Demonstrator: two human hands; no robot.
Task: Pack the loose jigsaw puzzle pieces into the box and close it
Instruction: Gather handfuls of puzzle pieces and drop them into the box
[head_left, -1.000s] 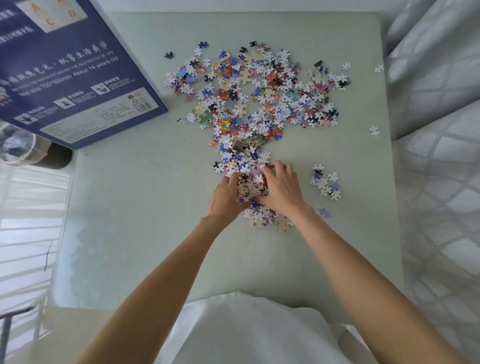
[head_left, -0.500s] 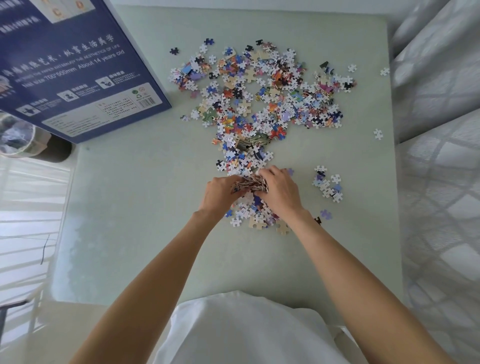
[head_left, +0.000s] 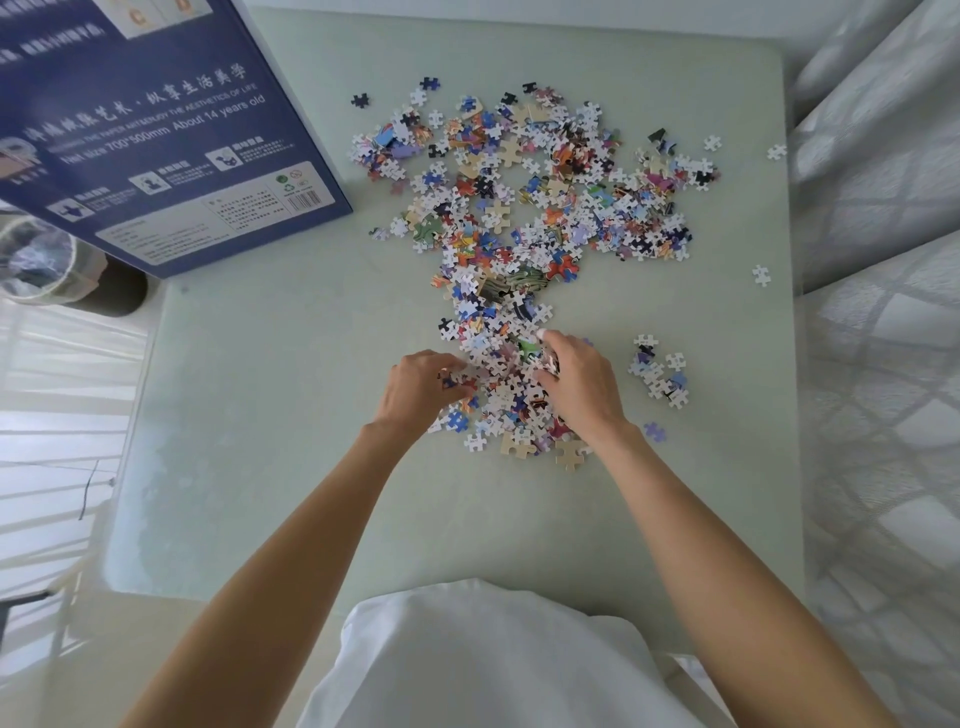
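I am cupping my left hand (head_left: 423, 387) and right hand (head_left: 579, 384), fingers curled, around loose colourful cardboard jigsaw pieces (head_left: 506, 384) at centre frame to scoop them together; the dark blue cardboard box (head_left: 156, 130) is waiting upper left on the pale green counter (head_left: 291, 364).

One dark-blue rectangular cardboard box (head_left: 156, 135) with white print. One pale-green bench (head_left: 311, 415). Two bare hands: left hand (head_left: 421, 387), right hand (head_left: 584, 384). Loose multicoloured cardboard jigsaw pieces (head_left: 519, 208): several hundred, too many to count exactly. One clear round container (head_left: 36, 260) beside the bench.
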